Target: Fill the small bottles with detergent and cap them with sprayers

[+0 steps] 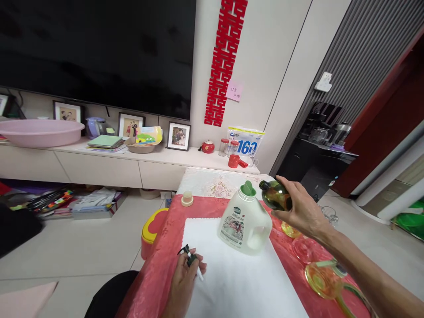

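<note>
My right hand grips a dark green bottle, tilted so that its uncapped neck points left, close to the jug's mouth. A large pale green detergent jug stands upright on the white sheet, its green pouring spout exposed. I cannot tell whether liquid leaves the bottle. Lower down, my left hand is closed around a black pump dispenser head, whose white tube points down to the right. A cream-coloured cap sits on the red tablecloth left of the jug.
A white sheet covers the middle of the red tablecloth. Yellow and pink transparent glassware stands under my right forearm. A yellow and red stool is left of the table. Jars and frames line the TV cabinet behind.
</note>
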Tool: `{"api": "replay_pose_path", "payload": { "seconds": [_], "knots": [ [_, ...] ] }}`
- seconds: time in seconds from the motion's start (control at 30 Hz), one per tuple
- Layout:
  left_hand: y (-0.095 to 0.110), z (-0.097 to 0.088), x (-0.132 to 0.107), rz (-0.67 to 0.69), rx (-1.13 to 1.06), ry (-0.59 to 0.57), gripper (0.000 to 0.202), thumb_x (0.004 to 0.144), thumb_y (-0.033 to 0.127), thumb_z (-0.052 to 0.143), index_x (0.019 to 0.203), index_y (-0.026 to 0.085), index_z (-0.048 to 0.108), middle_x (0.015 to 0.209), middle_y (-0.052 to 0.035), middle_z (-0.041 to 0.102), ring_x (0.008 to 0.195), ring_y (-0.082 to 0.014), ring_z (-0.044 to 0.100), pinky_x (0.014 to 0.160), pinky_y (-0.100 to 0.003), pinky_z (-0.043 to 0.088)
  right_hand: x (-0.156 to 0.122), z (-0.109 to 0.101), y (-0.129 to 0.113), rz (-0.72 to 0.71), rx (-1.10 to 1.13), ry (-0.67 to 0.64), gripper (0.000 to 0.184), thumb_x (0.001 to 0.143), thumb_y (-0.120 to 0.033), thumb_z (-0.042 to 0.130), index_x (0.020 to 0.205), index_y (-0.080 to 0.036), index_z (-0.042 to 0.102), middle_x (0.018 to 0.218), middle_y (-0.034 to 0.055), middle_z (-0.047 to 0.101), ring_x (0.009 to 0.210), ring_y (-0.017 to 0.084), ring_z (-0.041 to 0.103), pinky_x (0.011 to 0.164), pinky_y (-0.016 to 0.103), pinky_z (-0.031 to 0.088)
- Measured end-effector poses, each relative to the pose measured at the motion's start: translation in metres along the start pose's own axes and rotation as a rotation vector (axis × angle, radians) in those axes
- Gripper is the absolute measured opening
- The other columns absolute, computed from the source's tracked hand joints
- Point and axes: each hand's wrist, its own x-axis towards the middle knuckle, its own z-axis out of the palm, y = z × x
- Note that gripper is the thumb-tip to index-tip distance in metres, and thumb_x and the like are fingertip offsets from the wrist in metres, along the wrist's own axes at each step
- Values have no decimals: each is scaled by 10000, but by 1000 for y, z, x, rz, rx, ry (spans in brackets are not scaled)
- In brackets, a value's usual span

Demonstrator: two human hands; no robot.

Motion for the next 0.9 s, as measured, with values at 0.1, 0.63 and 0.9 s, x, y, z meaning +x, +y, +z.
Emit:
{"api": "replay_pose_path", "payload": {
  "seconds": [0.1,0.63,0.9],
  "knots": [
    [-1,-3,2,-12,-12,-57,558,611,491,870,1016,213,605,828,-11,706,692,-182,706,655,-290,558,8,0,0,-77,-82,-28,832,740,-442,577,1516,-245,352,1301,99,451,1158,247,486,968,401,498],
    [0,0,0,5,-43,-62,478,644,450,850,990,212,622,807,-17,685,683,-181,686,644,-296,562,25,-7,-15,-214,-564,-97,801,759,-232,657,1502,-244,359,1295,109,443,1116,254,459,739,287,444],
    [5,4,-2,1,-37,-61,497,590,442,875,952,212,624,793,-10,677,654,-189,687,609,-301,557,28,-9,-12,-267,-625,-66,828,719,-228,640,1493,-251,348,1278,108,440,1097,247,443,704,256,356]
  ]
}}
